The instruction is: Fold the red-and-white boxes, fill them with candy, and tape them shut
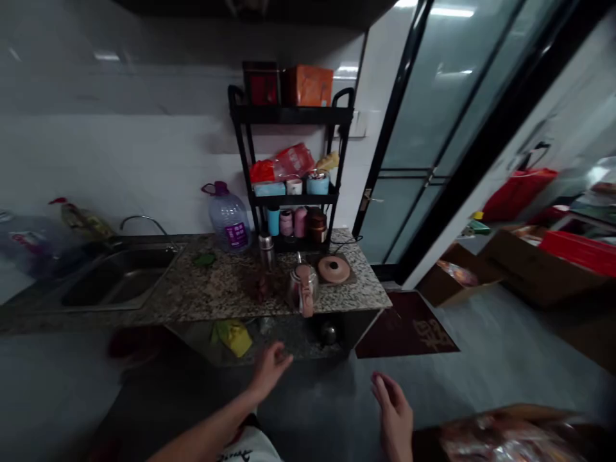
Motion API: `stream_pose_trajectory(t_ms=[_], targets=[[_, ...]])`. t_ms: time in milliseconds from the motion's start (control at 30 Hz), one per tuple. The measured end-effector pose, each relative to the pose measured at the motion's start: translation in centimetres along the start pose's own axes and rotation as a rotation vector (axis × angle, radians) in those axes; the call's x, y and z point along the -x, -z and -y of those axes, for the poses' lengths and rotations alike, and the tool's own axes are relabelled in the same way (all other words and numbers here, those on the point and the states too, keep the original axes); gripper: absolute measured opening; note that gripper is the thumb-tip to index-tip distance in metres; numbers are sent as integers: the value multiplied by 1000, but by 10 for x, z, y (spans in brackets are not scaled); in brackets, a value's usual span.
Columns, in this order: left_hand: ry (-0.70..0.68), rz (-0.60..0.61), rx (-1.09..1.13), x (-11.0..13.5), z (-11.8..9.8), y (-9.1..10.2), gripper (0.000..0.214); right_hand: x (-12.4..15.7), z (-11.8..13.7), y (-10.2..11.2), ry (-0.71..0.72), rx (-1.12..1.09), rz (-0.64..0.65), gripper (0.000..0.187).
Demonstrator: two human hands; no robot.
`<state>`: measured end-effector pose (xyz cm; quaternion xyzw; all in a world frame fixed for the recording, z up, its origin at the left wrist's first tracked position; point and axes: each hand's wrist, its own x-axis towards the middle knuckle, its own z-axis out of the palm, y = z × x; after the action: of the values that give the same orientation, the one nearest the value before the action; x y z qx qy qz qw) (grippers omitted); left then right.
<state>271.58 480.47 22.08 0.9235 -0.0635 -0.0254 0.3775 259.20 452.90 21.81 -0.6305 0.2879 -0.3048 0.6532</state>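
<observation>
The kettle (302, 285) stands on the bench (187, 295) at centre frame, probably best held by its handle (307, 303), kept level; the left hand (270, 370), lower centre, and right hand (394, 405), lower right, each show a half-curled, seemingly empty grip; one kettle, one pink lid (341, 274), one large bottle (227, 217).

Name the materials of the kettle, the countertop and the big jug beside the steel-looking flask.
Kettle: probably polished metal, judging by its silvery, reflective body; the smooth pink handle looks like plastic.
Countertop: granite or a lookalike, from its mottled light-and-dark speckle.
Jug: likely clear plastic with a slight sheen, as its wall is see-through and bluish.
</observation>
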Motion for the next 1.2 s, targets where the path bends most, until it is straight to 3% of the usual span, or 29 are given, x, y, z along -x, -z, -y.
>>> stream_pose_trajectory(t_ms=[100, 200, 333, 467, 667, 833, 933, 1033, 1200], targets=[[-4, -205, -41, -50, 39, 64, 38, 1, 29, -86, -21, 16, 107, 47], [-45, -297, -78, -95, 55, 101, 39, -1, 46, -152, 28, 13, 77, 46], [-124, -301, -247, -136, 50, 110, 40, -5, 56, -207, 64, 22, 36, 48], [-201, -228, -403, -158, 43, 109, 35, -8, 66, -237, 79, 67, -31, 47], [-247, -113, -489, -168, 58, 123, 21, -16, 70, -260, -17, 36, -11, 51], [-222, -69, -536, -173, 81, 138, 25, -28, 63, -262, -40, -16, -150, 51], [-114, 0, -528, -180, 95, 144, 30, -45, 68, -249, -40, -22, -185, 52], [-10, 37, -480, -183, 100, 144, 35, -69, 79, -227, -34, -45, -117, 54], [16, -133, -375, -181, 79, 140, 48, -110, 96, -190, -38, -31, -6, 54]])
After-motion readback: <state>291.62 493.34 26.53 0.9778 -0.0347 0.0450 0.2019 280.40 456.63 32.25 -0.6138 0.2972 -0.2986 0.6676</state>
